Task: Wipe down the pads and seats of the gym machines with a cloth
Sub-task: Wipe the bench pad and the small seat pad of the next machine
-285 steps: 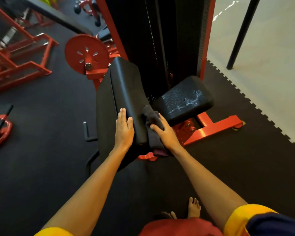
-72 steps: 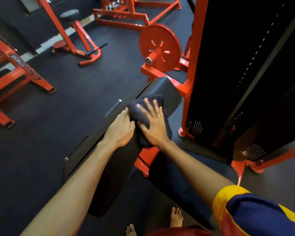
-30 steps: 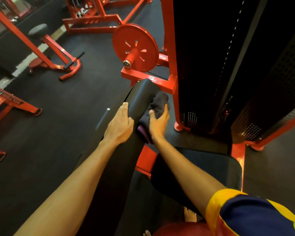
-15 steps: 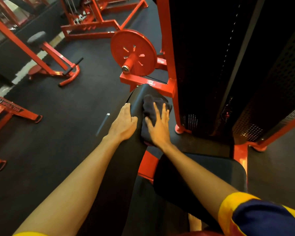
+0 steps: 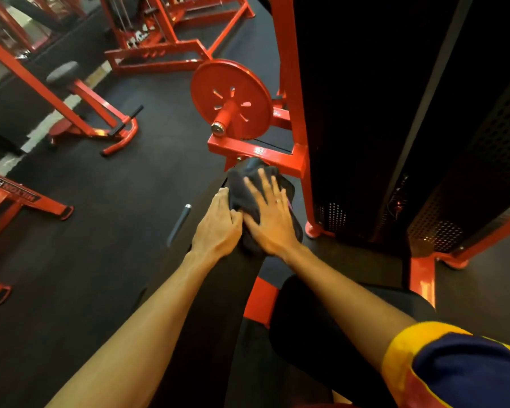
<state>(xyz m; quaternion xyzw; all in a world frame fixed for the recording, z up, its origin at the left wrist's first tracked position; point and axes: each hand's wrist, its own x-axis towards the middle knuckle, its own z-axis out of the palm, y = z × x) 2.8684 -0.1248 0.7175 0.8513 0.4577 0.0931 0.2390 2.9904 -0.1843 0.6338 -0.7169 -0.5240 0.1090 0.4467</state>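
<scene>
Flagging risks, big to small: weight-stack tower (image 5: 365,113) stands just right of the right hand (image 5: 270,219), and the red frame crossbar (image 5: 256,151) sits directly ahead of it. Stroke overshooting fwd = knuckles into steel, or cloth (image 5: 248,184) snagging on the bracket.

Next, back pad (image 5: 212,290): long, narrow, runs under both hands. My guess is it can shift under a hard one-sided push, prob why the left hand (image 5: 218,228) braces it.

Then seat pad (image 5: 321,304), below the right forearm, nearer the person. Cloth isn't on it, so I'd call it not yet done. Easy to skip.

Beyond the crossbar, red weight plate (image 5: 231,98) on its peg, well apart from both hands. Low risk unless the person leans in.

Re cloth: dark, bunched, on far end of back pad, pinned under right hand, touching left-hand fingers. Bunched = patchy contact, pad edges may get missed. Part hanging off to the right could catch the frame.

Right hand: flat, fingers spread, pressing down, not gripping, so it could slide off the cloth. Left hand: flat on pad just left of the cloth, fingers near straight, grasping nothing.

Small metal handle (image 5: 178,220) sticks out left of left hand, apart. Bump risk on a wide sweep.

Containers: none in view, no bucket or bottle, so no contents to report.
</scene>
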